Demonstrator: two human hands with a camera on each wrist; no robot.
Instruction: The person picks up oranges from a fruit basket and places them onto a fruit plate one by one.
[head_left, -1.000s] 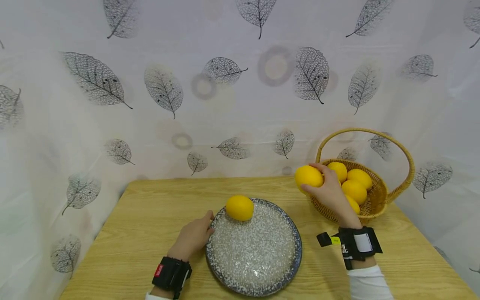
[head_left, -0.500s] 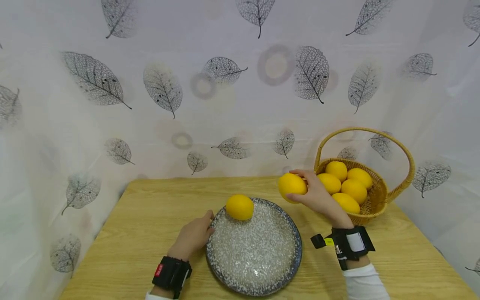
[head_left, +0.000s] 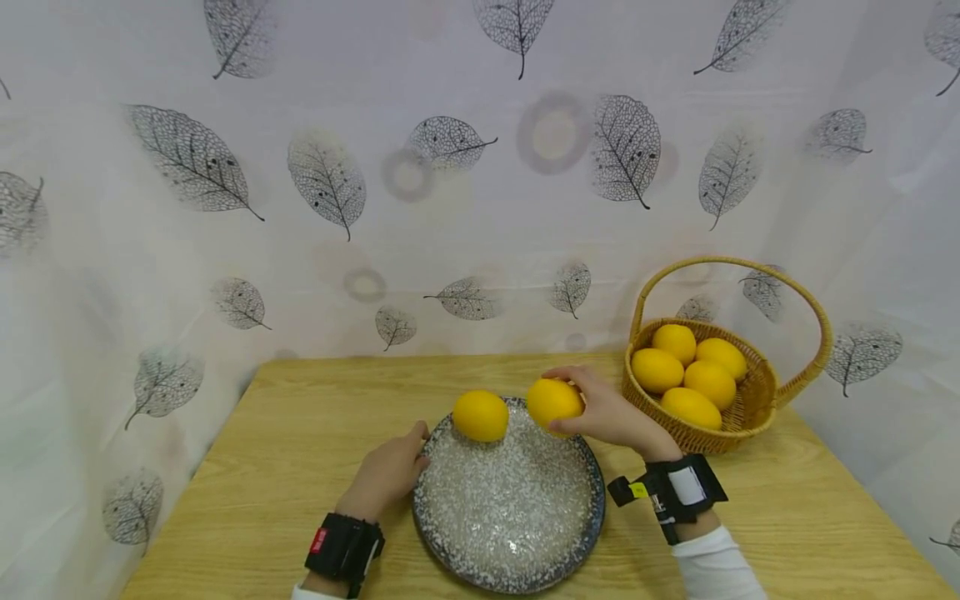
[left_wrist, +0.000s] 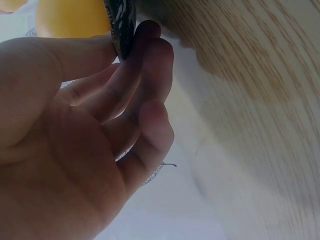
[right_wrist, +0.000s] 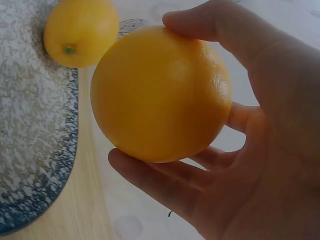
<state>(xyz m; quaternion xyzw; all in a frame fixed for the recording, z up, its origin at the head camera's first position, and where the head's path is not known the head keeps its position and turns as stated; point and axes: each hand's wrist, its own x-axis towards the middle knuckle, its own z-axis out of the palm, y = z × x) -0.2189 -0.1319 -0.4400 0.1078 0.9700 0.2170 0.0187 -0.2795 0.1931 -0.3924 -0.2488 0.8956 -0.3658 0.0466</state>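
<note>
My right hand (head_left: 611, 417) holds a yellow lemon (head_left: 553, 403) above the far right rim of a round speckled grey plate (head_left: 510, 508). In the right wrist view, the thumb lies on one side of this lemon (right_wrist: 160, 95) and the fingers on the other. A second lemon (head_left: 481, 416) rests at the plate's far left edge. My left hand (head_left: 384, 473) pinches the plate's dark left rim; the left wrist view shows the thumb on the upper side of the rim (left_wrist: 121, 25) and fingertips (left_wrist: 157, 52) underneath.
To the right stands a wicker basket (head_left: 693, 437) with a tall arched handle (head_left: 817, 321) and several lemons (head_left: 710, 383) inside. Everything is on a wooden table (head_left: 300, 433). Behind it hangs a pale leaf-patterned cloth (head_left: 450, 233).
My right hand has carried its lemon from the basket's left edge leftward and toward me, to over the plate. The left hand stays at the rim.
</note>
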